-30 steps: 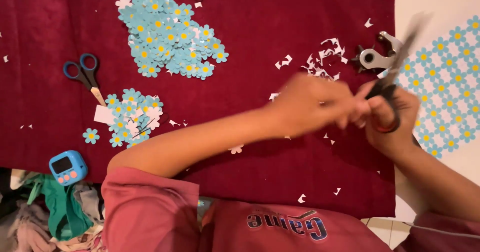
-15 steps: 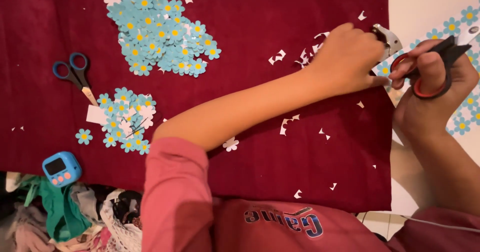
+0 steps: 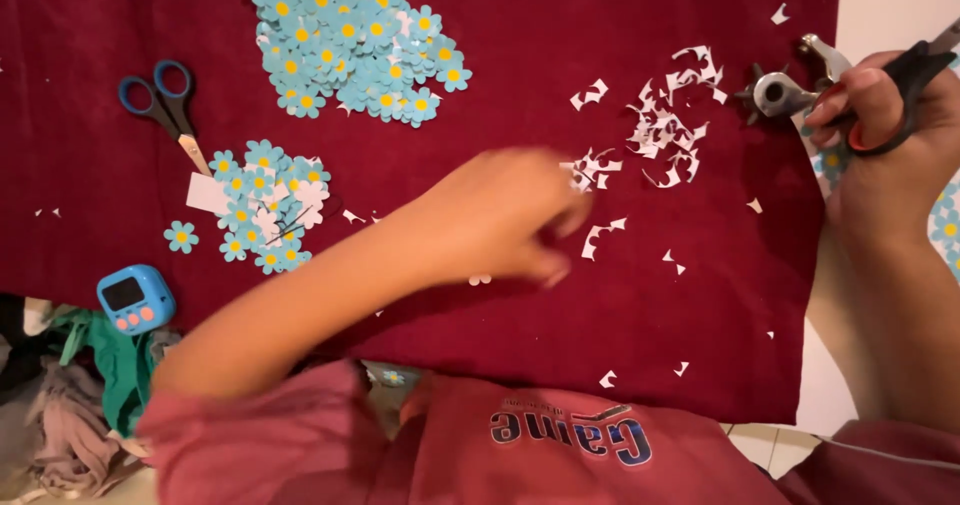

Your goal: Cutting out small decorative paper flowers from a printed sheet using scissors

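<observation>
My right hand (image 3: 885, 155) is at the right edge of the dark red cloth (image 3: 120, 25), shut on black scissors with red-lined handles (image 3: 900, 75). My left hand (image 3: 500, 220) hovers blurred over the middle of the cloth, fingers curled. Whether it holds anything is unclear. White paper scraps (image 3: 670, 115) lie just right of it. A small pile of blue paper flowers with yellow centres (image 3: 265, 205) lies to its left. A larger pile (image 3: 345, 40) sits at the top.
Blue-handled scissors (image 3: 160, 100) lie at the left, by a white paper slip (image 3: 207, 194). A metal punch tool (image 3: 785, 90) rests beside my right hand. A blue timer (image 3: 135, 300) and crumpled fabric (image 3: 80, 385) sit at the lower left. A flower-printed sheet (image 3: 945, 230) lies at the far right.
My left hand has swung leftward from beside the scissors at the right edge to the middle of the cloth. My right hand stays at the right with the scissors.
</observation>
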